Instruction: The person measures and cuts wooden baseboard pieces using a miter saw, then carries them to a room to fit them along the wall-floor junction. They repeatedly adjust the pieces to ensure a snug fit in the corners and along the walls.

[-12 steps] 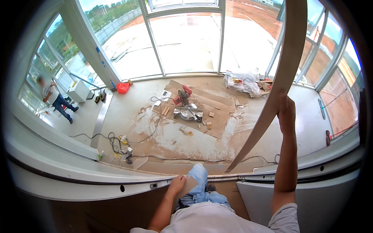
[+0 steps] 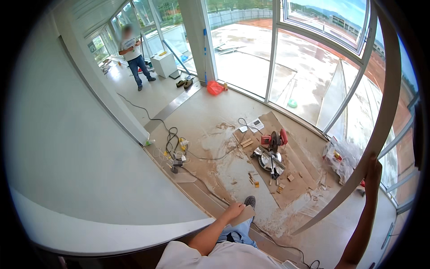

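Along the right of the frame, the right hand (image 2: 373, 174) grips the plank (image 2: 391, 103), fingers curled; at lower centre the left hand (image 2: 234, 210) pinches a flat piece (image 2: 243, 216). Steadying both seems the step — the next move likely calls for minding the window (image 2: 245, 53). The plank's long axis slants from upper right to lower centre.

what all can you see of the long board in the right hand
The long board is a narrow, plain, grey-brown strip that looks like wood. It is held at a slant, its upper end out of view and its lower end toward the floor; whether it touches there is unclear. The right hand grips it partway along. Its curve may come from the lens.
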Demonstrator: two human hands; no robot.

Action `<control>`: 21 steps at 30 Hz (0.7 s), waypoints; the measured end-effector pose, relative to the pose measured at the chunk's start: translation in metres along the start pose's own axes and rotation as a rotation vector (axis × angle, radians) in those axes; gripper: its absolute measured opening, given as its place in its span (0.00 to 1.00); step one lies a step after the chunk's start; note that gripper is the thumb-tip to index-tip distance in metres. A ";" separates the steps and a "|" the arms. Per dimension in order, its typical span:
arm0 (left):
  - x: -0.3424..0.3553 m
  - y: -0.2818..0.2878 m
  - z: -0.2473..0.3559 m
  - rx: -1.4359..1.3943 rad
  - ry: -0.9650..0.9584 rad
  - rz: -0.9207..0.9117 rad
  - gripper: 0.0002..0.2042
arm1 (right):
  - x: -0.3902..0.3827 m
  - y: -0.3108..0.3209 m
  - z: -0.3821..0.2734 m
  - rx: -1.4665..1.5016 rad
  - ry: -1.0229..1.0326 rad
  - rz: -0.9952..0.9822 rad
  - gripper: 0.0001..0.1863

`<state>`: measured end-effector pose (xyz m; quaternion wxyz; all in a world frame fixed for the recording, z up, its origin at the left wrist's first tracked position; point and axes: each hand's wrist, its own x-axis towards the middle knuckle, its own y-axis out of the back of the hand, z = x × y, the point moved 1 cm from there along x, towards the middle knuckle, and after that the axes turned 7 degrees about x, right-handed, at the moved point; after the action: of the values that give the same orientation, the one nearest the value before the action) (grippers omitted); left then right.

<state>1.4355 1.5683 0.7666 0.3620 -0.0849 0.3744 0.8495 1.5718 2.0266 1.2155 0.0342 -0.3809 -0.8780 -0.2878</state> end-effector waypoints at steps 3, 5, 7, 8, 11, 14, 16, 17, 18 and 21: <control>0.075 0.008 0.032 0.002 -0.036 0.033 0.22 | 0.066 -0.053 0.027 0.035 0.064 -0.159 0.33; 0.100 0.017 0.048 0.035 -0.040 0.027 0.21 | 0.092 -0.090 0.042 -0.037 0.016 -0.250 0.28; 0.118 0.045 0.068 0.072 -0.044 -0.006 0.20 | 0.103 -0.111 0.064 -0.108 -0.077 -0.347 0.24; 0.124 0.050 0.066 0.097 -0.020 -0.011 0.19 | 0.104 -0.122 0.087 -0.170 -0.046 -0.364 0.22; 0.153 0.066 0.070 0.121 0.028 0.000 0.18 | 0.103 -0.141 0.151 -0.271 -0.047 -0.485 0.17; 0.160 0.088 0.089 0.060 0.056 0.049 0.17 | 0.101 -0.160 0.232 -0.403 -0.041 -0.610 0.21; 0.157 0.094 0.082 0.058 0.125 0.062 0.18 | 0.095 -0.178 0.265 -0.505 -0.102 -0.746 0.26; 0.160 0.091 0.075 0.091 0.174 0.029 0.18 | 0.090 -0.187 0.297 -0.575 -0.137 -0.802 0.29; 0.154 0.094 0.083 0.089 0.179 0.090 0.18 | 0.086 -0.198 0.328 -0.630 -0.149 -0.837 0.31; 0.151 0.079 0.089 0.078 0.361 0.076 0.17 | 0.065 -0.229 0.444 -0.690 -0.266 -0.920 0.32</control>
<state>1.2842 1.6772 0.8121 0.2595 -0.2079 0.4689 0.8183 1.4391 2.1800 0.7546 -0.3307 0.0172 -0.8053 -0.4919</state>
